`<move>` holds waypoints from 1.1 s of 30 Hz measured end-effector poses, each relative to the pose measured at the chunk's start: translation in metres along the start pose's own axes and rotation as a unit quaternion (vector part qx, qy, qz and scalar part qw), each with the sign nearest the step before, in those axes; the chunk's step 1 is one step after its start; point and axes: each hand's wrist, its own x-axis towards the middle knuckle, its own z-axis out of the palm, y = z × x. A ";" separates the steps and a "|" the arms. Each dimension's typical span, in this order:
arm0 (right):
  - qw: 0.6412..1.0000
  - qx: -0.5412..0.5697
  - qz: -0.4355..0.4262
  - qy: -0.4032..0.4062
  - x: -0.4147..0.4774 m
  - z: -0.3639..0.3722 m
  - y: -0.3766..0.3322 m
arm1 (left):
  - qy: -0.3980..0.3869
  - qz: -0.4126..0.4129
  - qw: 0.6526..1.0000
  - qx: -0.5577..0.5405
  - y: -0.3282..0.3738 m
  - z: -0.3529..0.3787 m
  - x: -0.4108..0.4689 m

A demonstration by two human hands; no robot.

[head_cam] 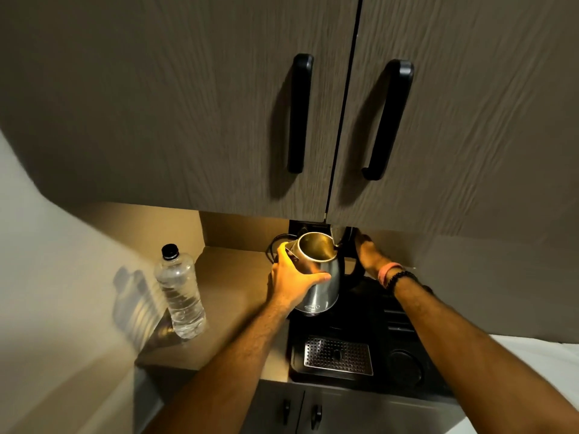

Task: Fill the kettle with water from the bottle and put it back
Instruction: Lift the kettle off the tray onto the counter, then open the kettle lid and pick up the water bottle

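A steel kettle [326,288] with its lid up stands on a black tray [360,321], its inside lit yellow. My left hand [294,278] wraps around the kettle's body from the left. My right hand [368,253] grips the kettle's black handle [349,267] on the right, just under the cabinet; its fingertips are partly hidden. A clear plastic water bottle [181,286] with a black cap stands upright on the counter, left of the kettle, cap on, roughly half full.
Wall cabinet doors [219,104] with two black handles hang low right above the kettle. The tray carries a metal drip grate [338,355] and a round recess [405,368]. A wall closes off the counter [225,296] on the left. Lower cupboard doors sit below.
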 end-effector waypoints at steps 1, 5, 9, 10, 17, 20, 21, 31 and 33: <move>1.000 0.008 -0.008 -0.014 0.000 0.011 -0.007 | 0.015 -0.004 1.000 0.010 -0.004 -0.011 0.001; 0.993 -0.041 -0.055 -0.098 -0.007 0.054 -0.023 | 0.048 -0.026 0.998 0.029 -0.026 -0.048 0.002; 0.978 -0.105 -0.082 -0.160 -0.016 0.092 -0.028 | 0.055 -0.061 0.996 0.025 -0.053 -0.076 -0.001; 0.975 -0.112 -0.085 -0.171 -0.017 0.100 -0.028 | 0.052 -0.071 0.996 0.025 -0.060 -0.081 -0.002; 0.970 -0.124 -0.074 -0.197 -0.027 0.133 -0.023 | 0.050 -0.122 0.991 0.031 -0.090 -0.093 -0.014; 0.962 -0.152 -0.094 -0.204 -0.028 0.140 -0.024 | 0.061 -0.130 0.990 0.010 -0.092 -0.095 -0.019; 0.957 -0.170 -0.104 -0.210 -0.029 0.141 -0.024 | 0.062 -0.135 0.989 0.009 -0.091 -0.096 -0.020; 0.955 -0.189 -0.114 -0.199 -0.025 0.148 -0.024 | 0.394 0.140 0.888 0.189 -0.048 -0.173 -0.032; 0.954 -0.193 -0.112 -0.201 -0.025 0.149 -0.023 | 0.366 0.086 0.911 0.170 -0.047 -0.194 -0.017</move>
